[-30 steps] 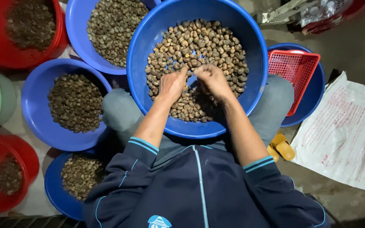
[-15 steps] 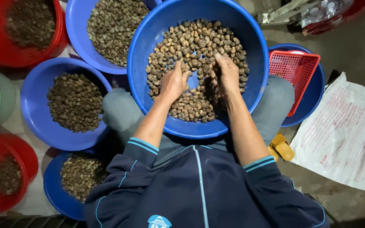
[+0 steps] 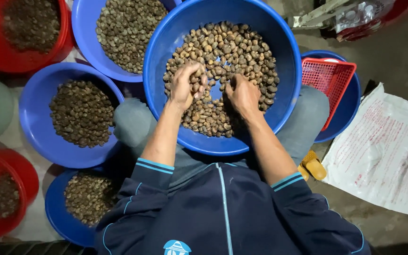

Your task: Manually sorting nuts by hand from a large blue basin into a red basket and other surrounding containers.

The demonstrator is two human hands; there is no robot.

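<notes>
**Sorting nuts in the big blue basin**

Head view. Kneeling over a large blue basin (image 3: 279, 101) that rests on our lap, we have both hands down among the brown nuts (image 3: 234, 45) heaped inside it. Our left hand (image 3: 186, 86) is curled shut, its grip pinching a few nuts lifted just off the pile. Our right hand (image 3: 242, 94) lies knuckles-up on the heap, fingers (image 3: 231, 83) bent under; we cannot tell whether that grip is pressed together on anything. A patch of bare blue bottom shows between the two hands.

Around us, to the left: a blue bowl of darker nuts (image 3: 29, 127), a second blue bowl of greyish nuts (image 3: 83, 33) above it, a third blue bowl (image 3: 55, 215) beside our left sleeve, two red tubs (image 3: 62, 45) (image 3: 22, 182) and a green bucket (image 3: 3, 106). To the right: a red mesh basket (image 3: 329, 78) sitting tilted in another blue bowl (image 3: 350, 106), a yellow sandal (image 3: 313, 165) by our knee, and a printed white sack (image 3: 383, 151) flat on the concrete floor (image 3: 388, 42).
</notes>
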